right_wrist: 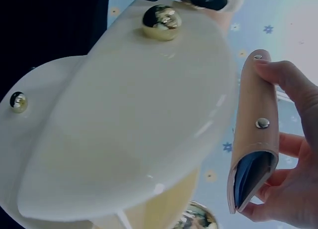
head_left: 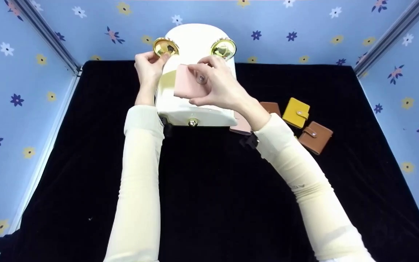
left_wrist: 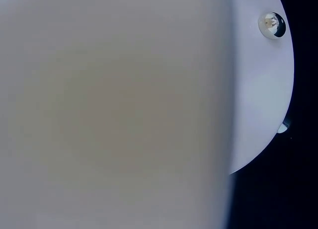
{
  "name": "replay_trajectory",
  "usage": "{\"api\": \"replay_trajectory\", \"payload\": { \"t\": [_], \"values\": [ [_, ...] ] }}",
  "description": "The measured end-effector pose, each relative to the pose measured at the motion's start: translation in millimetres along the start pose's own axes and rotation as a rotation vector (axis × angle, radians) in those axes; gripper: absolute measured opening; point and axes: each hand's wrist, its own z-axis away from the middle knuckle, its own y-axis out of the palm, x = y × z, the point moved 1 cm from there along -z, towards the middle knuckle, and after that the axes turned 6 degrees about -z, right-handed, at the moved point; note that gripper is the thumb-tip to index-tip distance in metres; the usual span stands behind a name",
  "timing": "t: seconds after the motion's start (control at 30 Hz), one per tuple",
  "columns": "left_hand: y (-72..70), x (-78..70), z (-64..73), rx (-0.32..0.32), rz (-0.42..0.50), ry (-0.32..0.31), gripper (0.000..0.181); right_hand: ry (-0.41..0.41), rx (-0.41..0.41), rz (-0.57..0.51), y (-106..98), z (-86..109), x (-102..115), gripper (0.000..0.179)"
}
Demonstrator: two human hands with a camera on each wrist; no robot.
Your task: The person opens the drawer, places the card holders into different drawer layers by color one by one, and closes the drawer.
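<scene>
Black cloth [head_left: 216, 200] covers the bench. Toward its far side stands a white box [head_left: 198, 118], with a pink wallet [head_left: 241, 125] just beside its front right corner, partly hidden by an arm. Farther right lie a partly covered brown wallet [head_left: 271, 107], a yellow one [head_left: 294, 112] and, just beside that, another brown wallet [head_left: 317, 140].
</scene>
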Motion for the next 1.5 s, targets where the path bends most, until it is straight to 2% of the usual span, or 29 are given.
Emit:
{"api": "replay_trajectory", "payload": {
  "t": [0.13, 0.33, 0.53, 0.73, 1.0, 1.27, 1.5],
  "values": [
    [0.3, 0.0, -0.9, 0.004, 0.003, -0.017, 0.026, -0.001, 0.002, 0.009, 6.4, -7.2, -5.1, 0.07],
    [1.0, 0.3, -1.9, 0.008, 0.015, -0.035, 0.028, 0.051, 0.038, 0.008, 12.8, -12.5, -10.8, 0.072],
    [1.8, 0.4, -2.1, 0.002, 0.011, -0.02, 0.026, 0.069, 0.056, -0.011, 15.6, -12.8, -14.1, 0.077],
    [3.0, -0.1, -1.6, -0.017, -0.016, 0.014, 0.026, 0.04, 0.013, -0.048, 14.6, -9.2, -12.3, 0.068],
    [3.1, 0.5, -1.9, -0.015, -0.021, 0.009, 0.025, -0.03, -0.061, -0.081, 16.5, -1.2, -13.6, 0.056],
    [1.5, -0.2, -1.3, -0.016, -0.01, -0.006, 0.026, -0.026, -0.091, -0.132, 16.1, 11.9, -17.8, 0.052],
    [1.6, 0.8, -1.8, -0.018, 0.002, -0.025, 0.026, -0.064, -0.168, -0.17, 14.3, 25.9, -24.3, 0.047]
  ]
}}
